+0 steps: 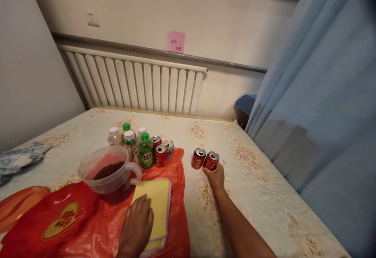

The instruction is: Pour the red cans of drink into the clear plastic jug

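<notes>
My right hand (216,176) is wrapped round the lower part of a red drink can (212,159), which stands on the flowered cloth. Close against its left side is another red can (198,157) with a dark top rim. My left hand (138,221) lies flat, palm down, on a folded yellow cloth (160,201) with a purple edge. Under that cloth spreads a red plastic sheet (178,183). A clear plastic jug (110,164) with dark liquid stands just beyond my left hand, its handle turned to the right.
Behind the jug several bottles cluster, among them a green-capped one (146,151), beside red cans (161,155) and a pale can (169,147). A red plate (38,222) and an orange lid-like piece (20,203) lie at left. A blue curtain (320,113) hangs at right.
</notes>
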A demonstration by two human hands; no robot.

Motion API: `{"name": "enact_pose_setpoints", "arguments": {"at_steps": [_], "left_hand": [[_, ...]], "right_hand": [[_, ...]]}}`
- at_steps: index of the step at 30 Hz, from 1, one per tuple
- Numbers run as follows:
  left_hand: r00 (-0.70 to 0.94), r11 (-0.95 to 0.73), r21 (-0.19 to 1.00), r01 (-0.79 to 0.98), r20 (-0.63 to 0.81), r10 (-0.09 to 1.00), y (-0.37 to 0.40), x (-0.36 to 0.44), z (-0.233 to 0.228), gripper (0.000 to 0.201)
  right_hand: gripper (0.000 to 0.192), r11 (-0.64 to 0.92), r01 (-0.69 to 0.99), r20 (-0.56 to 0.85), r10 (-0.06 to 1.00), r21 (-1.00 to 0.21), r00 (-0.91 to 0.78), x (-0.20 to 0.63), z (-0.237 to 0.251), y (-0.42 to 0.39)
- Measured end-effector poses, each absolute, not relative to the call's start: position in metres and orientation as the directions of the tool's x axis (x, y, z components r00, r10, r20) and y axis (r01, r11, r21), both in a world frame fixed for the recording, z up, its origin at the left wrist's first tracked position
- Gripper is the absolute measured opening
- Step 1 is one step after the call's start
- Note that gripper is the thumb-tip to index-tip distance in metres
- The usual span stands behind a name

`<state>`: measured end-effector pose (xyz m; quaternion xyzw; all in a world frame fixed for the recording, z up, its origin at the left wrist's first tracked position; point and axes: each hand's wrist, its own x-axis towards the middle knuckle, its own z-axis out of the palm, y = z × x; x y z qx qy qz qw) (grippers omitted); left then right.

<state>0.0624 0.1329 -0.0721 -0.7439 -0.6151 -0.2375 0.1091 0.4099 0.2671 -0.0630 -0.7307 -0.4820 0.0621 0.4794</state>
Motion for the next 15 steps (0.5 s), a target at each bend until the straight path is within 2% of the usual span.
{"name": "enact_pose_setpoints", "arguments": {"at_steps": [7, 15], "left_hand": [[0.143, -0.230, 0.124, 0.965, 0.487, 0.861, 0.1334, 0.0622, -0.0730, 0.030], [0.153, -0.243, 0.123, 0.962, 0.494, 0.856, 0.1332, 0.0618, -0.0737, 0.030]], "right_hand": [[0.061, -0.026, 0.655, 0.379, 0.798, -0.756, 0.468, 0.4151, -0.0629, 0.2662], [0.061, -0.067, 0.646, 0.334, 0.813, -0.761, 0.477, 0.4135, -0.0656, 0.2656]]}}
